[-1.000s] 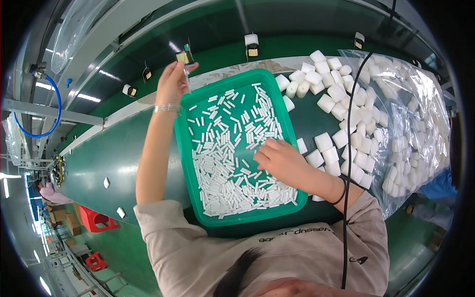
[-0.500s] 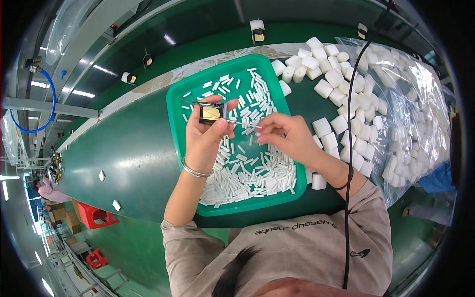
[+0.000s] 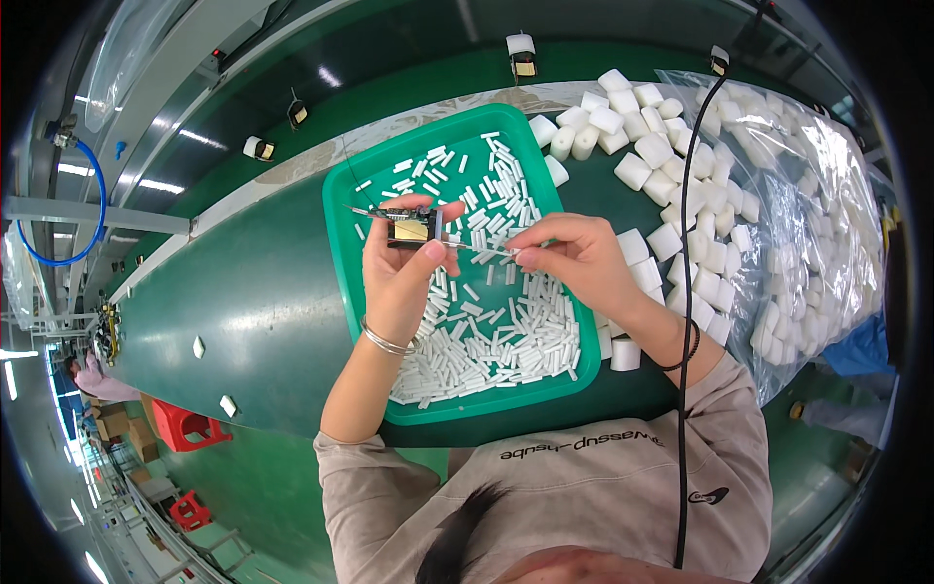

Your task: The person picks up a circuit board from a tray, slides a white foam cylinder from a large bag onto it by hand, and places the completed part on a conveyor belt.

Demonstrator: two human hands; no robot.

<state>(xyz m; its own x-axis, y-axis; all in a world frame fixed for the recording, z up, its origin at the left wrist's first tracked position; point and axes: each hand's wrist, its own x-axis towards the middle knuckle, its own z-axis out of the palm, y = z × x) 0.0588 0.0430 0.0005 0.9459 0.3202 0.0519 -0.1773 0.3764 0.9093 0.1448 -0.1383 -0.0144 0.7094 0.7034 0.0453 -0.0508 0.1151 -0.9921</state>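
My left hand [image 3: 397, 277] is closed around a small black electrical part [image 3: 413, 229] with a yellow label, held over the tray. From the part's right side a thin pale wire [image 3: 477, 249] runs to my right hand [image 3: 574, 255]. Thumb and forefinger of that hand are pinched at the wire's end, around what looks like a small white tube [image 3: 511, 254]. Another thin dark wire [image 3: 352, 175] sticks up from the part's left side. Below lies a green tray [image 3: 342, 282] with many short white tubes [image 3: 486, 355] scattered in it.
Thick white foam-like cylinders [image 3: 654, 148] are piled right of the tray, beside a clear plastic bag [image 3: 808, 243] of more. A black cable [image 3: 687, 292] hangs at the right. Similar parts [image 3: 522, 66] sit on the green belt behind. Two white pieces [image 3: 229, 404] lie on the table at left.
My right fingertips have closed in on the wire's end and now meet it more directly. The black part has tilted slightly in my left hand. Parts on the belt have shifted right.
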